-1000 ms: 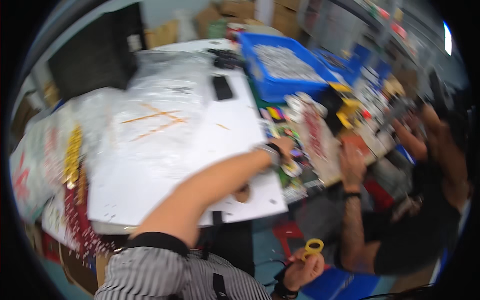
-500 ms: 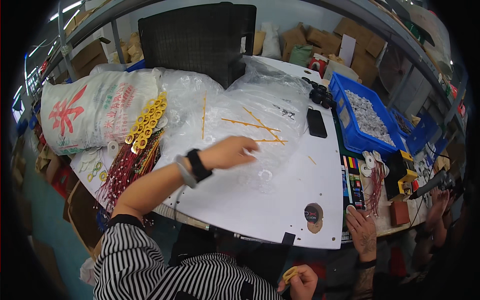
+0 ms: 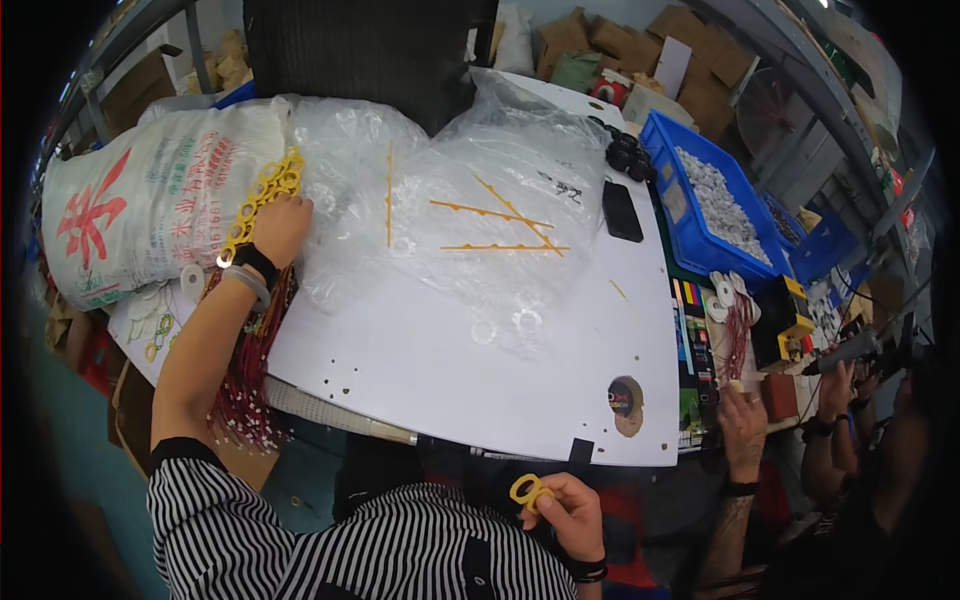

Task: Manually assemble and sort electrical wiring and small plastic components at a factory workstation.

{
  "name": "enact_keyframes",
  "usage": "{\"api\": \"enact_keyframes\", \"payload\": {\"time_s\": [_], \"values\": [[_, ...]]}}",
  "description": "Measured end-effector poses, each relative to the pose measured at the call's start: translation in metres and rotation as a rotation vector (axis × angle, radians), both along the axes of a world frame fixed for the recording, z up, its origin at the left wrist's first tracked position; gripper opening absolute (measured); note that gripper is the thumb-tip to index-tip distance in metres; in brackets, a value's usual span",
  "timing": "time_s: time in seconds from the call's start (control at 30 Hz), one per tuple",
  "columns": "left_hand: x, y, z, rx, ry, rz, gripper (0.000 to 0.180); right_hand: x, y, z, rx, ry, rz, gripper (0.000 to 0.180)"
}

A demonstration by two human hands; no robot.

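Observation:
Over the pile of yellow rings (image 3: 250, 212) at the left, my left hand (image 3: 284, 228) rests with its fingers curled in; what they grip, if anything, is hidden. These rings lie against a white woven sack (image 3: 150, 205), and a bundle of mostly dark red wires (image 3: 245, 400) hangs below them over the table edge. Low in front of my body, my right hand (image 3: 572, 512) pinches yellow rings (image 3: 526, 490), apparently two overlapping, between thumb and fingers. Clear plastic bags (image 3: 480, 190) cover the middle of the white table (image 3: 480, 390), with several orange-yellow strips (image 3: 490, 213) on them.
A black phone (image 3: 622, 211) lies right of the bags. Beyond it stands a blue bin (image 3: 672, 200) of small white parts. At the right, a co-worker's hand (image 3: 743, 425) is near white rings with red wires (image 3: 737, 325). A black panel (image 3: 360, 60) stands behind.
My left hand has swung left from over the plastic bags to the yellow ring pile. My right hand has risen slightly, still holding its yellow rings. The whole view has shifted a little.

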State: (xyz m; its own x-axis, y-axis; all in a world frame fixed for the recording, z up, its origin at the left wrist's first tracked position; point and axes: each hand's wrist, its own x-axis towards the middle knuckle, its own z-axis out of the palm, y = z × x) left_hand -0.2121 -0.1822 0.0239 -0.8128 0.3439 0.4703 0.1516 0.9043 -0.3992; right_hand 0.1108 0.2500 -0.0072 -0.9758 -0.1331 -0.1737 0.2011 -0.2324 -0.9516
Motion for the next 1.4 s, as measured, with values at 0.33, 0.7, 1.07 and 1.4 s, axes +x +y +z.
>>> {"api": "enact_keyframes", "payload": {"time_s": [0.33, 0.7, 1.07, 1.4], "values": [[0.106, 0.141, 0.024, 0.273, -0.305, -0.597, 0.023, 0.001, 0.010, -0.014, -0.049, -0.058, -0.072, 0.019], [0.098, 0.211, 0.003, 0.508, -0.503, -0.595, 0.022, -0.002, 0.015, -0.013, -0.069, -0.022, -0.040, 0.020], [0.094, 0.229, -0.004, 0.625, -0.618, -0.764, 0.034, -0.001, 0.020, -0.016, -0.113, -0.032, -0.039, 0.020], [0.170, 0.245, 0.028, 1.021, -1.537, -0.724, 0.020, -0.025, 0.012, -0.004, -0.029, 0.213, -0.096, 0.019]]}}
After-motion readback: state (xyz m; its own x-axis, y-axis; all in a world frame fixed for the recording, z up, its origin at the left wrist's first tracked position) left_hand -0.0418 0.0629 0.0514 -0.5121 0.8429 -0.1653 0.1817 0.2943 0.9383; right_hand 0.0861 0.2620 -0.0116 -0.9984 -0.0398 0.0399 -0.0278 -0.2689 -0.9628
